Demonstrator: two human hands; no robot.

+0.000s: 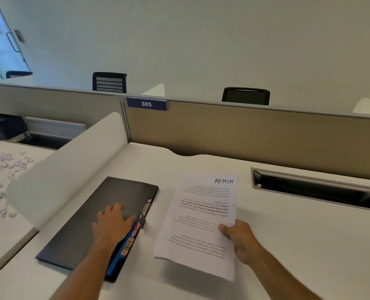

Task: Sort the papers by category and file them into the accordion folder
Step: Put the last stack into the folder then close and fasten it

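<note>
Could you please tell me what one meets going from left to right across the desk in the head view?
Scraps of paper → curved white divider → accordion folder with the left hand resting on it → sheet marked ADMIN → right hand gripping its edge → cable slot.

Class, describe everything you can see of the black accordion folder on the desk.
The accordion folder is flat, black and matte, probably plastic, lying closed and slanted on the white desk, left of the ADMIN paper. Along its right edge coloured tabs show, one marked HR, and a small dark clasp sticks out. The left hand rests on its cover, fingers spread near that edge. Its far edge lies close to the curved white divider.
</note>
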